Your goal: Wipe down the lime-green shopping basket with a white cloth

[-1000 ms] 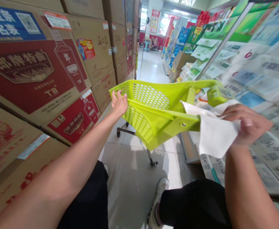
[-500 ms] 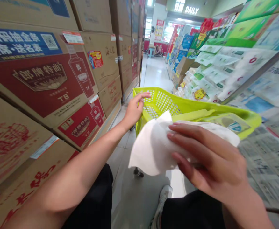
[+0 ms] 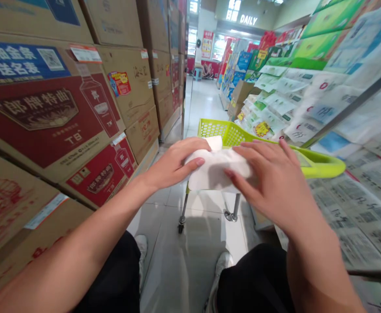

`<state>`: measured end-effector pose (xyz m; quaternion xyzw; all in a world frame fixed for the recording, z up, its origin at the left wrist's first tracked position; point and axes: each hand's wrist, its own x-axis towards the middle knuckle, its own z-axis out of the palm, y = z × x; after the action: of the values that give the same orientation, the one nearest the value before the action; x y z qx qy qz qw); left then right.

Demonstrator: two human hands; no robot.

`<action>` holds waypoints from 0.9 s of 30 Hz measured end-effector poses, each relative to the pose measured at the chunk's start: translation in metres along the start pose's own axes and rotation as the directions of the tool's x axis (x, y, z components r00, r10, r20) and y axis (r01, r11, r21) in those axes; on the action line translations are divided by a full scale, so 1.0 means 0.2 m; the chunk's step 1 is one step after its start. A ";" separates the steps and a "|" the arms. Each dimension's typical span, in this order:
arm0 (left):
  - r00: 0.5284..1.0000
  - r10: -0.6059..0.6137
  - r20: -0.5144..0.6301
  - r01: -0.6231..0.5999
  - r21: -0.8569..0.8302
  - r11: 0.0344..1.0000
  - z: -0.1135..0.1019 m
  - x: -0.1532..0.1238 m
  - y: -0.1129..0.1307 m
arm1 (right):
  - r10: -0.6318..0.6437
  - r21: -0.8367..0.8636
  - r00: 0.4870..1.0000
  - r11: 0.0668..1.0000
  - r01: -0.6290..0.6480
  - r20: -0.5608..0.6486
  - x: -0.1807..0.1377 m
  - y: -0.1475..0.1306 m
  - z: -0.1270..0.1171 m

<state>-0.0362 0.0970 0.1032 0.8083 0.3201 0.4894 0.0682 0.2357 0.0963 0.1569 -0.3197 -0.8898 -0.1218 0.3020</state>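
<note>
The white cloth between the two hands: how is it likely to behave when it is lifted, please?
The white cloth is probably floppy, since it bends and bunches between the left hand and the right hand. It is likely light, as it looks like soft fabric or paper. It seems unlikely to slip easily: its surface looks matte.

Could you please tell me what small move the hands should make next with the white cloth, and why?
Probably tuck the raised corner down to make a flatter pad: the white cloth is bunched, with that corner sticking up, and the left hand and right hand grip it from opposite sides, leaving both thumbs well placed to press.
</note>
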 end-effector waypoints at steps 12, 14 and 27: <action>0.895 0.023 -0.446 0.072 0.194 0.978 0.11 0.04 0.17 | 0.126 0.264 0.934 0.964 -0.035 -0.335 -0.05 0.19 -0.03; 0.938 0.022 -0.347 0.073 0.260 0.963 0.14 0.08 0.18 | 0.166 0.180 0.884 0.979 -0.095 -0.438 -0.05 0.25 -0.06; 0.987 -0.079 0.138 0.007 0.459 0.888 0.16 0.20 0.06 | 0.118 -0.010 0.991 0.993 -0.119 -0.061 -0.03 0.28 -0.06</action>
<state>0.0083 0.1172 0.1221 0.8295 0.4378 0.3352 -0.0885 0.2814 0.1315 0.1630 -0.3701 -0.8589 -0.1193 0.3334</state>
